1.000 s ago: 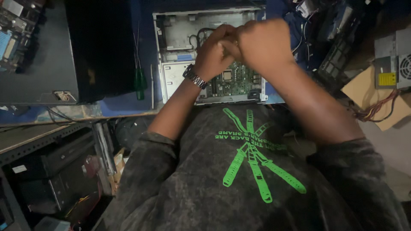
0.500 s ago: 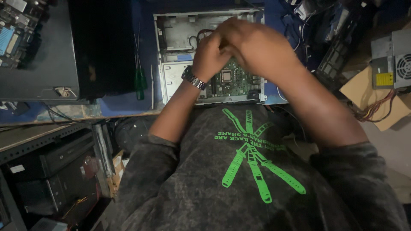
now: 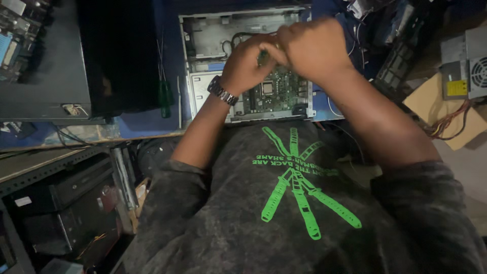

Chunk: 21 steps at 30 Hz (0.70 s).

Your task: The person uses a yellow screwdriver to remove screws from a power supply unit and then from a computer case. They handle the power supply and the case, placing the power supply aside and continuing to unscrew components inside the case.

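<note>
Both hands, left hand (image 3: 247,63) and right hand (image 3: 313,49), close together on a small part, hidden, over the open computer case (image 3: 203,30) on the counter (image 3: 142,124); a slip could drop it onto the motherboard (image 3: 274,94).

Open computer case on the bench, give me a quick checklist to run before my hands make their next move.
1. Open computer case lies flat on the blue bench top: ok.
2. Circuit board in view below the hands: ok.
3. Left hand and right hand meet above the board: ok.
4. What the fingers pinch between them: cannot tell, it is hidden.
5. Green-handled screwdriver lies left of the case, within sight: ok.
6. Loose cables inside the case kept away from the hands: cannot tell.
</note>
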Each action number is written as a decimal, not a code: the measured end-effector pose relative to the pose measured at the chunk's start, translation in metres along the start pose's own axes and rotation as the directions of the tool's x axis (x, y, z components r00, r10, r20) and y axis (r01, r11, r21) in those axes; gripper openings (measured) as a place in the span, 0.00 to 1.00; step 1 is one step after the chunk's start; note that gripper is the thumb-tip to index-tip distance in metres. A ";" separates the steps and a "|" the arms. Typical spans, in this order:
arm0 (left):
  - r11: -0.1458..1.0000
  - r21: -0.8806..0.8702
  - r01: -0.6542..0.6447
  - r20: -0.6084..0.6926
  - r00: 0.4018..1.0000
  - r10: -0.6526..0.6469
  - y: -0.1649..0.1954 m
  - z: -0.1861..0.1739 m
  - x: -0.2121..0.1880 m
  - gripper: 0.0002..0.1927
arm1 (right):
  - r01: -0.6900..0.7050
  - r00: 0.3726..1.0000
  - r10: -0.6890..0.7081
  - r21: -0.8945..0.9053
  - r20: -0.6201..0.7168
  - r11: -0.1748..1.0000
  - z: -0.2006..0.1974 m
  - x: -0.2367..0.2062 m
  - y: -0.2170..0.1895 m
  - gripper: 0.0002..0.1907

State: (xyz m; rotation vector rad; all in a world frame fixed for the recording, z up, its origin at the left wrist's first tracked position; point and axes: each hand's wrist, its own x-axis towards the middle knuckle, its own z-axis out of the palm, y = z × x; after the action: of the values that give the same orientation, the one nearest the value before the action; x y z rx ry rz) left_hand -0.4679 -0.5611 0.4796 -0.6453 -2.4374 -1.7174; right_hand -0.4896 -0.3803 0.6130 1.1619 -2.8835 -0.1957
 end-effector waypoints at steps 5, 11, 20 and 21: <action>0.989 0.132 -0.069 -0.133 0.987 0.087 -0.003 0.010 -0.001 0.17 | -0.024 0.992 0.041 0.143 -0.117 0.989 0.022 -0.007 0.003 0.23; 1.000 0.008 -0.027 -0.001 1.000 0.027 -0.003 0.012 -0.005 0.17 | -0.163 0.986 0.158 0.095 0.056 0.982 0.023 -0.011 0.004 0.23; 0.989 0.140 0.050 -0.001 0.999 -0.050 -0.007 0.018 0.001 0.21 | 0.177 0.933 -0.129 0.115 -0.337 0.978 -0.003 -0.024 0.001 0.17; 0.995 0.048 0.086 0.051 0.995 -0.088 -0.008 0.015 0.001 0.23 | 0.200 0.920 -0.150 0.105 -0.363 0.974 -0.002 -0.026 0.002 0.18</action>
State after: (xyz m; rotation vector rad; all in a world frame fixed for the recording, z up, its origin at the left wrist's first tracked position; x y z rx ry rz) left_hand -0.4691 -0.5490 0.4672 -0.5953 -2.5691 -1.6906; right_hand -0.4726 -0.3610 0.6162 1.3223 -2.5127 0.1986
